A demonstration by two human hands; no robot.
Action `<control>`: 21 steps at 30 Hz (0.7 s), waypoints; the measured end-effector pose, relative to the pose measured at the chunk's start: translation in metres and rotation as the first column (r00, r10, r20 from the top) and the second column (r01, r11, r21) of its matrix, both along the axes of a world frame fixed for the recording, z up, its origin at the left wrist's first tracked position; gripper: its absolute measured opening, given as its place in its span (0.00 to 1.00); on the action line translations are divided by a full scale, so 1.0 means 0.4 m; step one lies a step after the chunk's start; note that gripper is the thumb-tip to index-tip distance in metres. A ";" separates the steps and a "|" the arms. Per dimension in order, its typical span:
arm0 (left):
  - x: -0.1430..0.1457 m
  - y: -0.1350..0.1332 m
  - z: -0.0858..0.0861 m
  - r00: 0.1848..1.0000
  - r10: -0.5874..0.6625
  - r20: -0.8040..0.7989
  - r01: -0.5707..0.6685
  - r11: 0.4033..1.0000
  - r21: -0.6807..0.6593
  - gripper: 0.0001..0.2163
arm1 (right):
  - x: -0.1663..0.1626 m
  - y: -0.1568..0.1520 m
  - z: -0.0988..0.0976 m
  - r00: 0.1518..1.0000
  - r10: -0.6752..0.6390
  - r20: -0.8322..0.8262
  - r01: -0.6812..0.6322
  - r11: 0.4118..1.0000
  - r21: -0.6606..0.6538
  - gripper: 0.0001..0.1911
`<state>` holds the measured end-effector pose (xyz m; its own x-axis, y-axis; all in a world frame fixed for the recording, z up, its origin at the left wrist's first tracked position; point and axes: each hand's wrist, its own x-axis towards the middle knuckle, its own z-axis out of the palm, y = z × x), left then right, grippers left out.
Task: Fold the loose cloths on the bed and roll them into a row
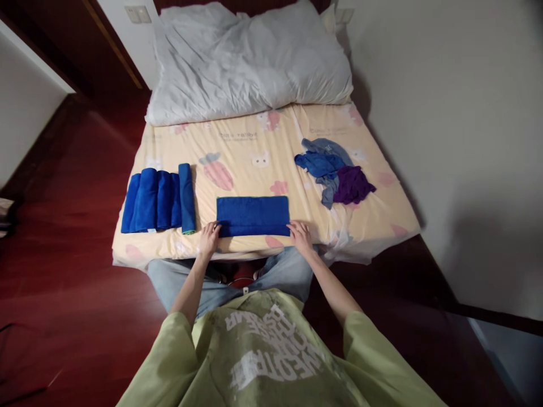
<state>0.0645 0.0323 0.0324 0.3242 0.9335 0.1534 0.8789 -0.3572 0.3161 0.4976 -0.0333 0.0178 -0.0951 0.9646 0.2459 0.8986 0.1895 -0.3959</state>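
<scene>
Left hand [208, 237], right hand [301, 234]: pinched grip on towel [253, 216]

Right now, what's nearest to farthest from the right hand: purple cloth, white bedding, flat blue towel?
From the right hand, head view:
1. Flat blue towel: touching, on its left.
2. Purple cloth: ahead, right.
3. White bedding: far ahead.

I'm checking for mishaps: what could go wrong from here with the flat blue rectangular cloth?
The flat blue rectangular cloth lies near the front edge of the pale-yellow printed bed sheet, so it might slip off. The left hand and right hand touch its near corners, so uneven pulling might skew it.
</scene>
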 end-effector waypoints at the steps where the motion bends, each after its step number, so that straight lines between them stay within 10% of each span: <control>1: -0.002 -0.004 -0.004 0.995 -0.095 0.009 0.095 0.995 -0.015 0.20 | -0.001 -0.005 0.004 0.997 0.081 0.018 -0.081 0.997 -0.008 0.20; 21: -0.060 -0.039 -0.020 0.956 -0.281 -0.082 0.272 0.956 -0.107 0.25 | 0.036 -0.041 -0.031 0.935 0.282 0.214 -0.269 0.959 -0.088 0.25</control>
